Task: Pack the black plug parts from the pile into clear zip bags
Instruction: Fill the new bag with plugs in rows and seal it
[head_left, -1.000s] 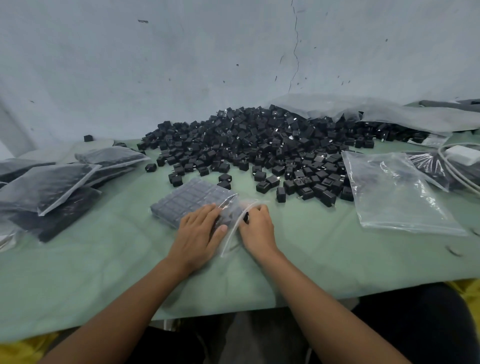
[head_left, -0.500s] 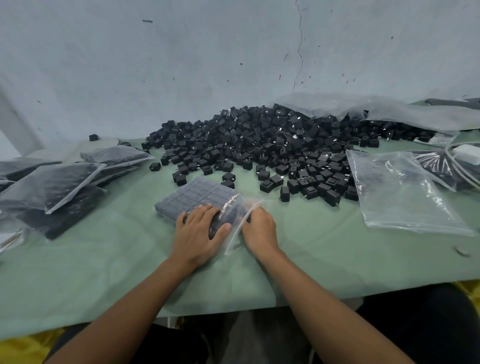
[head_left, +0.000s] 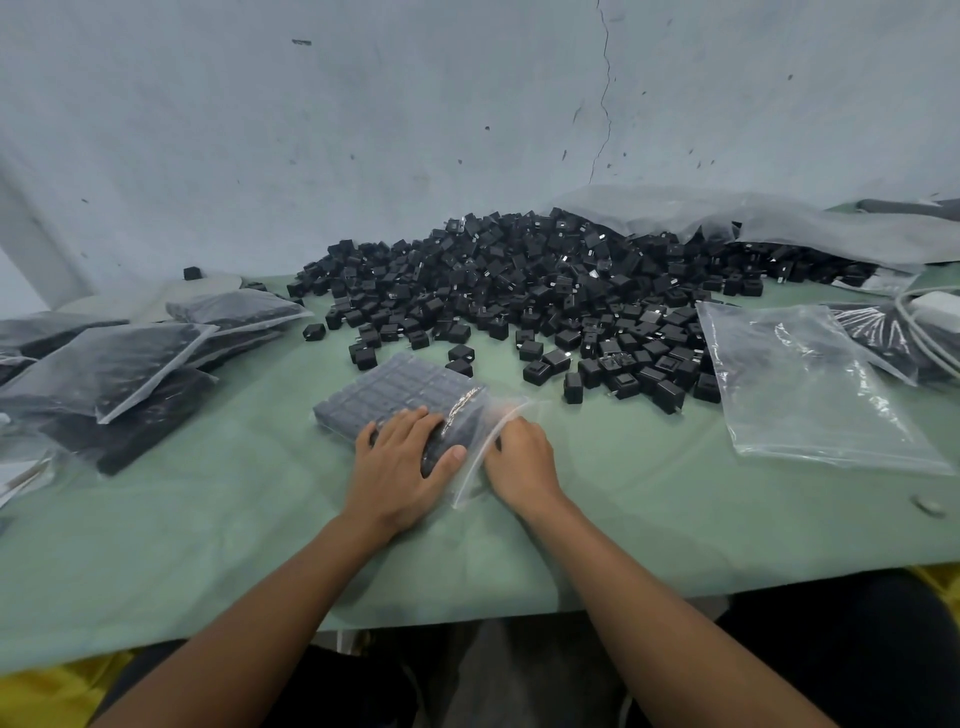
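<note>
the filled zip bag (head_left: 400, 387) is laid flat on the green surface (head_left: 208, 519), packed with black plug parts in neat rows. it's pressed down by the left hand (head_left: 402, 462), whose fingers (head_left: 410, 423) are laid straight and spread over the near end of the bag, thumb stuck out to the right. nothing is gripped by that hand. the right hand (head_left: 522, 465) is set just beside the left one, at the bag's clear mouth. its fingers (head_left: 511, 434) are curled in and the plastic edge of the mouth is pinched by them, though the fingertips are mostly hidden, so the exact hold can't be made out. beyond both sets of fingers the loose pile (head_left: 545, 291) of black plug parts is spread across the surface up to the wall (head_left: 363, 130), with a few strays just past the far end of the bag. well off to the right of the right fingers, a stack of empty clear bags (head_left: 810, 384) is laid flat, and further right a white adapter (head_left: 935, 304) with its cable can be seen. far to the left of the left fingers, a heap of packed bags (head_left: 119, 364) is stacked, dark with parts. a big cloudy plastic sheet (head_left: 779, 223) is draped over the far right end of the pile.
</note>
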